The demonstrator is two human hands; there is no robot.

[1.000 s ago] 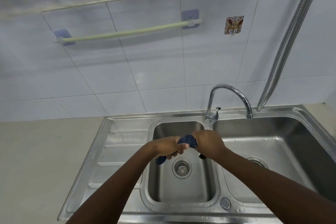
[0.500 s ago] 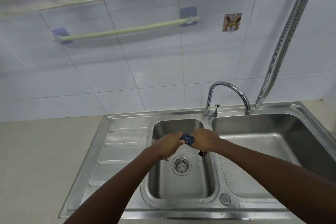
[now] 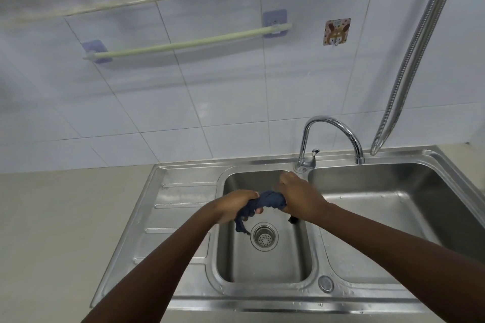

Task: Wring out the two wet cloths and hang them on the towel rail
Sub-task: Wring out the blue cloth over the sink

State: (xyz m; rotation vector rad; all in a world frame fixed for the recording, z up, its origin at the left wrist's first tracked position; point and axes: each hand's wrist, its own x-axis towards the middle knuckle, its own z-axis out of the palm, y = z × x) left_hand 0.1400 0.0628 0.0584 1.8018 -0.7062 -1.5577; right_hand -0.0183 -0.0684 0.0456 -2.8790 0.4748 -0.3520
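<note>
Dark blue cloth (image 3: pixel 270 200) twisted over left sink basin (image 3: pixel 265 267), left hand (image 3: pixel 233 206) and right hand (image 3: pixel 301 198) grips both closed tight on it, drain strainer (image 3: pixel 264 236) below, right basin (image 3: pixel 393 191) holding only droplets

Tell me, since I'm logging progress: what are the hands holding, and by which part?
A dark blue cloth, twisted: left hand grips one end, right hand the other.

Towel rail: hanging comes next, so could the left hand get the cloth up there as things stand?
Probably yes. The towel rail is bare, with only open tile between it and the left hand. Both hands are gripping the dark blue cloth, so the right hand must release first.
</note>
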